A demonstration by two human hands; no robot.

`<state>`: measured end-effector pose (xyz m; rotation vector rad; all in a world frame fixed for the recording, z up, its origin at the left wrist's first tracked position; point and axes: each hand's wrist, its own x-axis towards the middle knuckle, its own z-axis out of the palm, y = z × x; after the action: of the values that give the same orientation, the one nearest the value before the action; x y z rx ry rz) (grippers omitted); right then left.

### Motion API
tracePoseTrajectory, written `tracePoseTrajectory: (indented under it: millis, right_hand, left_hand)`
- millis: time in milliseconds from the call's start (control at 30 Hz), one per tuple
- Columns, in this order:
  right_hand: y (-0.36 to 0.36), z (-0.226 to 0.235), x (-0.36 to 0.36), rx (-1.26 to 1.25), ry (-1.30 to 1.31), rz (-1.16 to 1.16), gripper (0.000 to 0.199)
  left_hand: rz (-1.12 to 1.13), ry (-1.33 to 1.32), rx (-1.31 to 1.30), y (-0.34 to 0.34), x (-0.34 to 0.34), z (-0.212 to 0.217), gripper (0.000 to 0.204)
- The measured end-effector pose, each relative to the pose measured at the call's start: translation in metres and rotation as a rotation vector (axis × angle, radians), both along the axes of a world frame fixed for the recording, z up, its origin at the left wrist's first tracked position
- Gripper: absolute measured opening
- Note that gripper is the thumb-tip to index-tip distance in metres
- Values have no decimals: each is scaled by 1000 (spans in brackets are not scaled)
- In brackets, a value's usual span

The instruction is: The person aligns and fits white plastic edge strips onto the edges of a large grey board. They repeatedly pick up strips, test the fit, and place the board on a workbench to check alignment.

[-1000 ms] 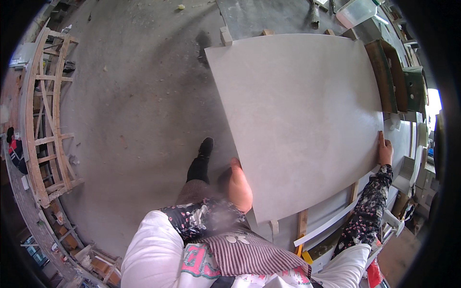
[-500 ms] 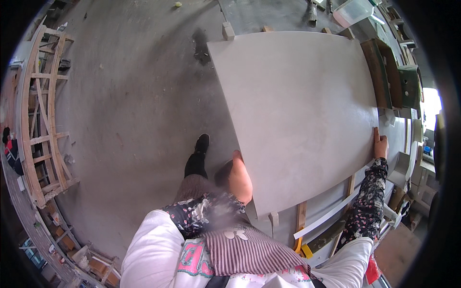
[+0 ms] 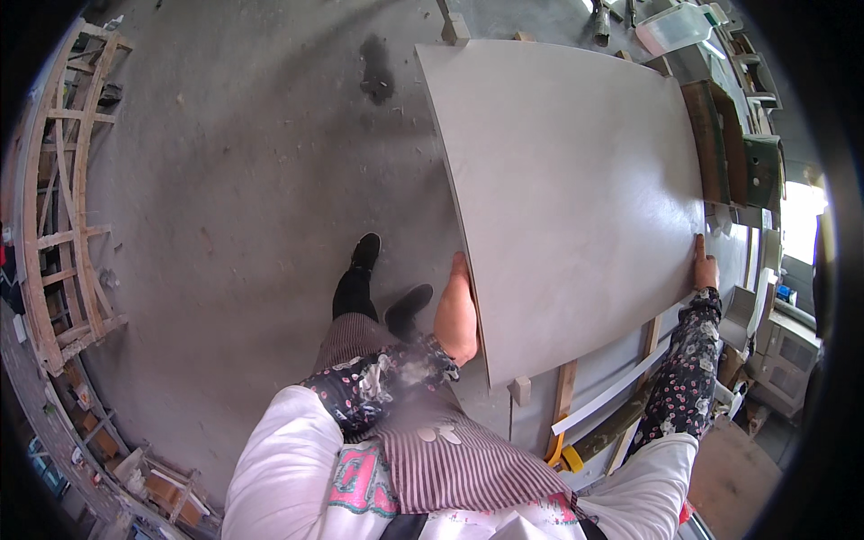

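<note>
A large grey board (image 3: 576, 198) lies flat over wooden supports (image 3: 565, 396) above the concrete floor (image 3: 234, 207). The left hand (image 3: 456, 310) grips its near-left edge, arm bent. The right hand (image 3: 704, 266) presses the right edge, arm outstretched, fingers extended.

A curved wooden frame (image 3: 63, 189) leans along the nine o'clock edge of the grey concrete floor (image 3: 225, 180). A dark stain (image 3: 378, 67) marks the floor near twelve — a clear plastic container (image 3: 675, 25) sits at one, white strips (image 3: 612, 391) at five.
</note>
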<state>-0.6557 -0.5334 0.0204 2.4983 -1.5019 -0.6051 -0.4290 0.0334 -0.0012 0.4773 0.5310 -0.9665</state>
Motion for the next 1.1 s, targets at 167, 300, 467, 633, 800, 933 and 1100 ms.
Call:
tracePoseTrajectory:
  millis: [167,300,467,633,800,933,1100]
  right_hand:
    - [-43,-21,-29,-70,29,214,56]
    - [-69,-36,-42,-105,-25,197,58]
    - [-52,-22,-30,-38,12,271,56]
    - [-12,1,-9,-4,-170,138,67]
    - [-23,-3,-16,-76,-1,275,47]
    - [-48,-15,-35,-115,34,394,66]
    - [-60,-27,-47,-170,17,484,75]
  left_hand:
    - [-45,-22,-28,8,-7,3,54]
    - [-160,-119,220,15,-26,1,63]
    - [-298,-441,355,24,-42,-6,53]
    - [-215,-472,384,18,-46,-6,46]
    - [-190,-512,510,16,-55,-3,62]
    - [-184,-500,503,15,-59,-6,61]
    - [-20,-103,388,13,-58,-8,60]
